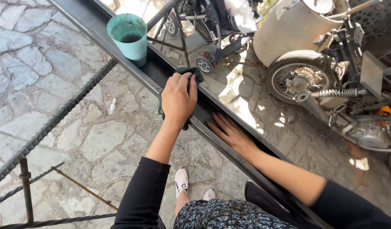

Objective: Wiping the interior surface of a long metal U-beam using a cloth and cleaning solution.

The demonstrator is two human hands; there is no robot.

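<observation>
A long black metal beam runs diagonally from the upper left to the lower right. My left hand presses a dark green rag onto the beam's top face, fingers curled over the cloth. My right hand lies flat on the beam a little further down, fingers spread and empty. A teal cup holding dark liquid stands upright on the beam just beyond the rag.
The beam rests on ribbed steel bars of a stand. A motorcycle and a pale drum stand at the right, a wheeled cart at the top. Stone paving lies below, with my shoes.
</observation>
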